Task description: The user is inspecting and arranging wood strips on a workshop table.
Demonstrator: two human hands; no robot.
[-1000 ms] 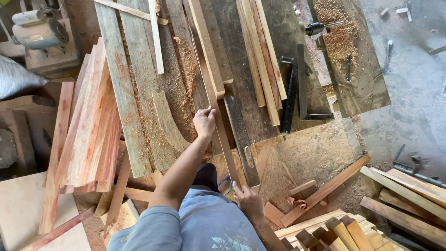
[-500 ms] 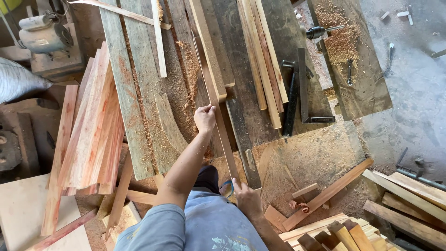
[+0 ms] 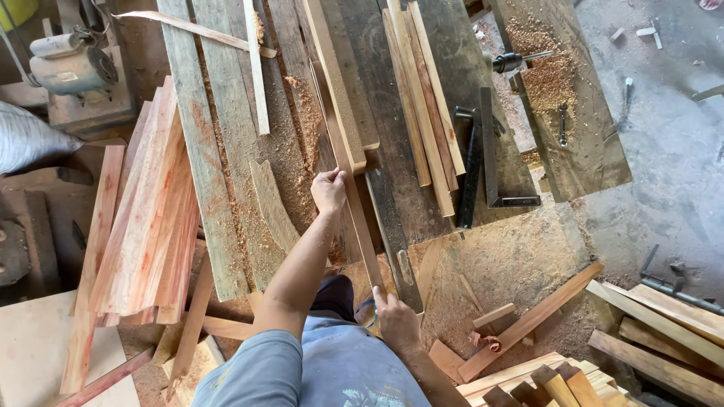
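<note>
The left hand (image 3: 329, 190) has slid a little further up the long thin brown wood strip (image 3: 354, 203) and grips it. The right hand (image 3: 394, 320) holds the strip's near end, at the near edge of the dusty grey plank workbench (image 3: 226, 151). The strip stays flat beside the thick pale wood bar (image 3: 335, 83).

The left hand (image 3: 329, 191) covers the wooden strip (image 3: 354, 188) beneath its fingers; below the right hand (image 3: 396, 322), that forearm leaves the picture's bottom edge.
</note>
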